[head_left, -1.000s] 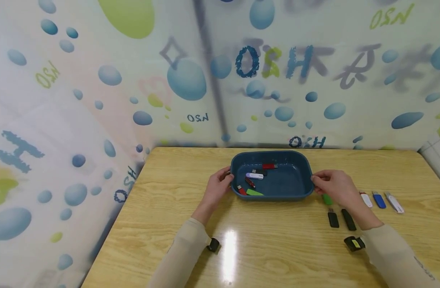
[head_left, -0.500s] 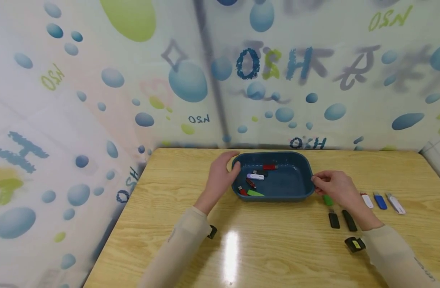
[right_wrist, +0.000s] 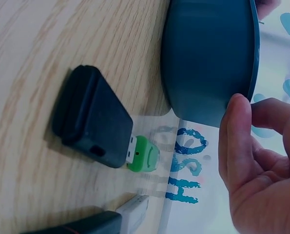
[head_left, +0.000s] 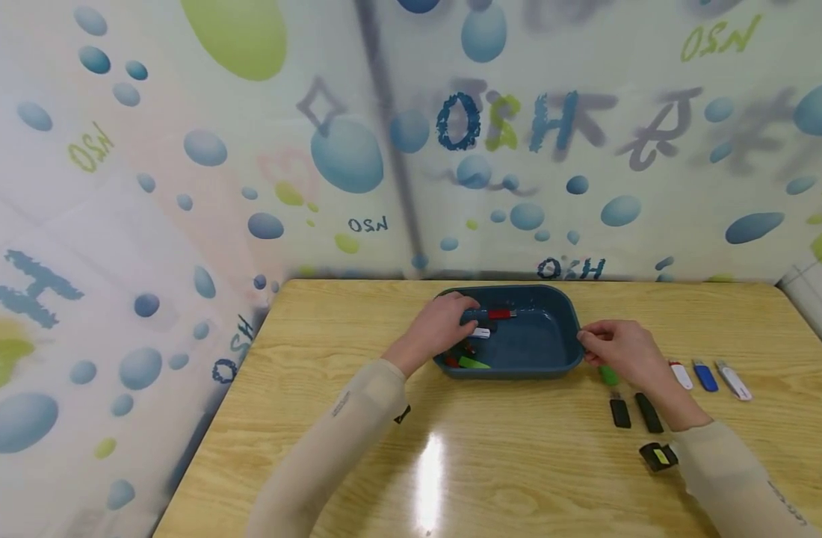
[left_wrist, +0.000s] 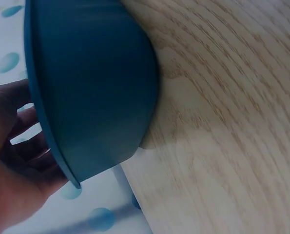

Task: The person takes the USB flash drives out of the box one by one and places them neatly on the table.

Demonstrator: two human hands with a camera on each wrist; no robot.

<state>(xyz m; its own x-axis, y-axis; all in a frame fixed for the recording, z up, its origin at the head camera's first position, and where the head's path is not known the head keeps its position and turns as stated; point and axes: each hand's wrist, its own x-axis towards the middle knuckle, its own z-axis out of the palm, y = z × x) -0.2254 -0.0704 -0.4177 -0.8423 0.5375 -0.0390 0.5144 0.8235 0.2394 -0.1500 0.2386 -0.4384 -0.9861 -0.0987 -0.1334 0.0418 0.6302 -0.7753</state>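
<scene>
A dark blue plastic bin (head_left: 533,340) stands on the table, with several USB sticks inside. Over its left end reaches my left hand (head_left: 439,326), its fingers loosely bent above a white USB stick (head_left: 480,333); in the left wrist view those fingers are partly hidden behind the rim. I see nothing held in them. My right hand (head_left: 625,351) pinches the rim at the bin's right end between thumb and fingers. Also inside are a red USB stick (head_left: 500,314) near the back wall and a green one (head_left: 474,363) near the front.
Right of the bin on the wooden table (head_left: 518,448) lie more USB sticks: a green one (head_left: 609,375), a black one (head_left: 620,411), a longer black one (head_left: 649,412), a blue one (head_left: 705,376) and white or silver ones. A patterned curtain (head_left: 559,187) hangs behind the table.
My left hand has let go of the bin's left rim, lifted, and moved right over the inside of the bin. My right hand has stayed on the rim.
</scene>
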